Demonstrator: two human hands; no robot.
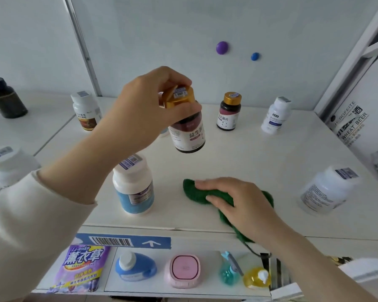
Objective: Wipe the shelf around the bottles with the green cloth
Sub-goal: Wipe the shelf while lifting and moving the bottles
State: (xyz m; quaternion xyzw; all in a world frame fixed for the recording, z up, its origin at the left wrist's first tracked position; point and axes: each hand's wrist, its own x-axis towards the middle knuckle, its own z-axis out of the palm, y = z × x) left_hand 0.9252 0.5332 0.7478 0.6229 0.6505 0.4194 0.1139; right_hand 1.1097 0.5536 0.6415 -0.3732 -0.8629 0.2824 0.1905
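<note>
Green cloth [218, 198]: bunched on the white shelf [238, 153] near its front edge, one end trailing over the lip; pressed flat under the right hand [238, 200], fingers together and laid across it.

Lower shelf, nearest: lavender-print pouch [83, 269], blue bottle with white cap [134, 269], pink square case [184, 271], teal spray bottle [229, 271], yellow pump bottle [258, 277]. Contents not visible.

Front row of the white shelf: white bottle with blue label [133, 186], capped, standing upright left of the cloth; large white bottle [327, 188] at far right, capped, well apart from the cloth. A blurred white-capped bottle [7, 164] at the left edge.

Raised item: dark bottle with gold cap [188, 125], lifted clear of the shelf, tilted slightly; left hand [148, 110] grips it by the cap, fingers curled round the rim. Cream sleeve [31, 225] on that arm. Contents cannot be told through the dark wall.

Back row: small dark bottle, gold cap [228, 112]; white bottle with blue band [275, 116]; white bottle with brown label [85, 111]; black bottle [6, 98] on the adjoining surface. All capped.

Rear wall: purple magnet [222, 47], blue magnet [255, 56].
</note>
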